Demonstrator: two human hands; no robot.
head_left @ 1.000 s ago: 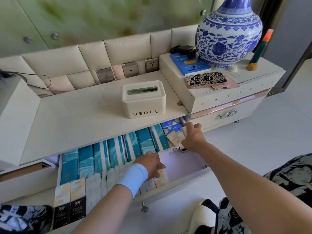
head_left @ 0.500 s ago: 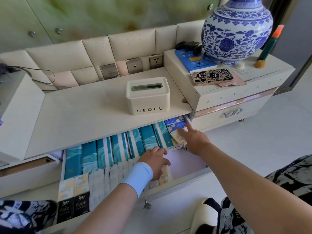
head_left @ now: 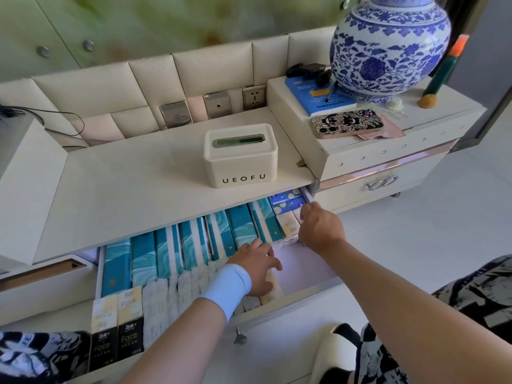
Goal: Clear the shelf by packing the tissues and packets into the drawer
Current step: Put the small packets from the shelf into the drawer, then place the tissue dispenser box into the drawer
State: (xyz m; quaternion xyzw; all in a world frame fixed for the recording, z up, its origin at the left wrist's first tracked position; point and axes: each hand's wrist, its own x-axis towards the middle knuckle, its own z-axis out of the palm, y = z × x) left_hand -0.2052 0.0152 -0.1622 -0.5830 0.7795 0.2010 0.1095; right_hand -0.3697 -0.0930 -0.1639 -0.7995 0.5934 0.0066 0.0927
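Observation:
The open drawer [head_left: 303,268] under the shelf [head_left: 124,187] holds a row of upright teal tissue packs [head_left: 144,256]. Small white packets [head_left: 160,297] and two black-and-yellow "Face" packs [head_left: 130,322] stand in front of them. My left hand [head_left: 256,266], with a pale blue wristband, lies on the right end of the front row, thumb and fingers around a cream packet [head_left: 273,285]. My right hand [head_left: 320,228] is at the drawer's back right, fingers curled against cream packets [head_left: 288,225] below blue floral packs [head_left: 286,202]. A white "UEOFU" tissue box [head_left: 240,155] stands on the shelf.
The raised nightstand [head_left: 388,162] on the right carries a blue-and-white vase [head_left: 388,48], a patterned phone [head_left: 346,124] and a blue book [head_left: 313,98]. A key [head_left: 239,339] hangs from the drawer front. Wall sockets [head_left: 253,97] sit behind the shelf. My patterned trouser leg [head_left: 457,314] is at the lower right.
My right hand pushed the cream packet in beside the blue floral packs and its fingers have curled. My left hand stayed on the front-row packets. The camera moved closer.

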